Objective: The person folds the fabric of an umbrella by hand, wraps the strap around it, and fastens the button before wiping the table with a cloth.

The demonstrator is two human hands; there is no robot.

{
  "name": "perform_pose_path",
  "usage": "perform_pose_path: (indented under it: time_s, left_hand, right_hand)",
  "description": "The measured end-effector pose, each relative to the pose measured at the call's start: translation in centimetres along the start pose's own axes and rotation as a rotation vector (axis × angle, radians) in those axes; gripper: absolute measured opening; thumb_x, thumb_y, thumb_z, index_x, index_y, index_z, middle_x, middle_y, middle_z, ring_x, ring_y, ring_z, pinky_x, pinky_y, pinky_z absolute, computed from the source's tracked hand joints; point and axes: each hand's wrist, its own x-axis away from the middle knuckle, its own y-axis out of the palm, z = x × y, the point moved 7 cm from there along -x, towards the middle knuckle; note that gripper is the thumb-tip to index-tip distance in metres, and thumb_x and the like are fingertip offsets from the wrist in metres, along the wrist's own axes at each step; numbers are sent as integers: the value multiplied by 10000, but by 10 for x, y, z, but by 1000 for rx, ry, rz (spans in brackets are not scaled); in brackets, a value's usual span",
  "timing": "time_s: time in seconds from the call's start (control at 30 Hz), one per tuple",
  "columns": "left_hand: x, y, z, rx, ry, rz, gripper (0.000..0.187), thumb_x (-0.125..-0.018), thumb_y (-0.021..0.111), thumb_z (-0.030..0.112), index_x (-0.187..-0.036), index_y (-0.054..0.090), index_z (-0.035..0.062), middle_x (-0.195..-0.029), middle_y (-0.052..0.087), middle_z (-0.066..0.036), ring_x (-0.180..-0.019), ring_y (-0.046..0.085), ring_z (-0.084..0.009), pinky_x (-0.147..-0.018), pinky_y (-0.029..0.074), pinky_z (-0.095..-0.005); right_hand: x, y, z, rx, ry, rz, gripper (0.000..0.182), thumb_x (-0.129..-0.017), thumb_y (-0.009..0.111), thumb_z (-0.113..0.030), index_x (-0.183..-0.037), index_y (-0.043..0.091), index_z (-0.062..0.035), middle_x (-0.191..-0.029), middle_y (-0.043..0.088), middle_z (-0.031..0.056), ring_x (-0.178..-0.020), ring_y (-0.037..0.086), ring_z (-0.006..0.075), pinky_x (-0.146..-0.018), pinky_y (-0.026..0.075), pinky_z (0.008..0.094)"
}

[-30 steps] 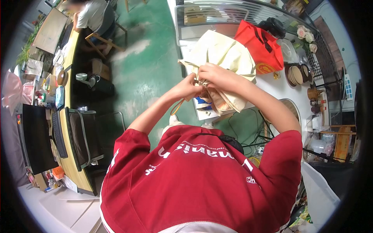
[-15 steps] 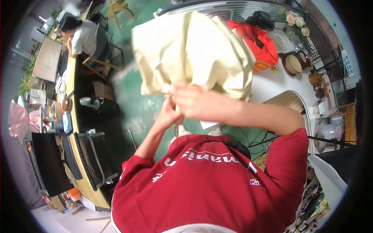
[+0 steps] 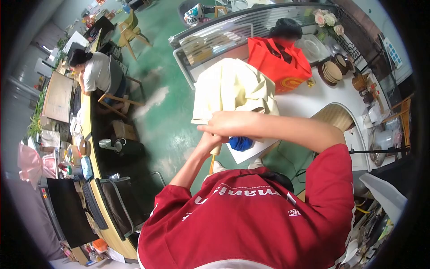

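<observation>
A cream umbrella (image 3: 233,85) is in front of me, its canopy partly folded and hanging in loose pleats. My left hand (image 3: 210,141) is closed around its pale handle (image 3: 216,150), from which an orange strap (image 3: 212,165) dangles. Just above, my right hand (image 3: 222,122) is closed at the lower edge of the canopy, overlapping the left hand's fingers. Right beside my hands, a crumpled blue thing (image 3: 240,143) lies on the white table's corner (image 3: 248,153).
A red bag (image 3: 286,67) stands on the white table behind the umbrella. Round wooden plates (image 3: 332,71) and flowers (image 3: 329,19) are at the right. To the left, a person (image 3: 96,67) sits at a long desk (image 3: 105,210). An empty wooden chair (image 3: 131,33) stands farther back.
The umbrella's canopy has drawn in narrower and sits lower and further right. The blue thing has come into view beside my hands. Both hands still hold the umbrella.
</observation>
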Motion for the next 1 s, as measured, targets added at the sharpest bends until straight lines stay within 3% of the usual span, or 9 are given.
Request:
perform_pose_path:
  time_s: [0.03,0.13,0.23,0.3,0.37,0.4,0.83,0.9,1.0]
  left_hand:
    - [3,1,6,-30,-11,43,353,-709,624,124,-1011,502,-13,-890,557,-110,-769,573,-147,-665,486,-286]
    - [5,-10,1,-34,-20,29,347,-712,621,120,-1010,502,-12,-890,556,-110,-768,572,-146,-663,485,-284]
    - [-7,-10,0,-24,-18,34,338,-717,616,114,-1010,502,-11,-891,555,-109,-766,571,-146,-658,483,-282]
    - [-14,-8,-1,-20,-12,38,332,-720,612,111,-1009,502,-10,-891,555,-109,-765,570,-146,-655,482,-281]
    - [-34,4,1,-16,-6,33,326,-723,609,107,-1009,502,-10,-891,554,-108,-764,569,-145,-652,481,-279]
    - [-26,1,-4,-14,-1,29,323,-725,607,105,-1008,502,-9,-891,554,-108,-763,569,-145,-651,480,-278]
    - [-11,-19,-35,39,40,26,285,-745,584,80,-1005,503,-5,-892,550,-105,-756,562,-143,-632,472,-269]
    - [19,-39,-49,47,50,13,280,-748,581,76,-1005,503,-4,-892,550,-104,-755,561,-143,-629,471,-267]
    - [42,-65,-58,71,59,17,271,-753,575,70,-1004,503,-3,-892,549,-103,-754,560,-143,-625,469,-265]
  right_hand:
    - [4,-4,-10,-2,9,8,420,-775,487,-128,-1178,435,-22,-665,587,115,-674,602,276,-689,474,390]
    - [16,-36,-44,258,-12,213,584,-770,515,-120,-1319,322,-67,-929,586,96,-1057,493,245,-1014,282,456]
    - [17,-57,-50,399,41,229,591,-762,522,-103,-1321,331,-92,-932,592,100,-1063,495,251,-998,299,439]
    - [13,-57,-42,380,60,241,600,-754,537,-109,-1320,339,-111,-886,592,83,-973,537,237,-913,369,373]
    - [12,-51,-36,175,80,-42,601,-739,552,-112,-1307,356,-106,-820,579,62,-843,561,223,-788,407,330]
    - [13,-54,-37,190,11,63,604,-723,566,-114,-1294,371,-105,-763,561,43,-748,557,213,-716,407,312]
    - [30,-42,-68,130,102,124,456,-769,499,-117,-1222,444,-102,-1052,522,89,-1016,495,240,-858,394,332]
    - [32,-50,-96,326,106,345,476,-789,466,-148,-1260,404,-120,-1050,523,73,-996,501,231,-881,381,331]
    - [25,-56,-123,582,50,284,523,-813,416,-173,-1321,323,-259,-1117,500,118,-893,526,222,-864,387,319]
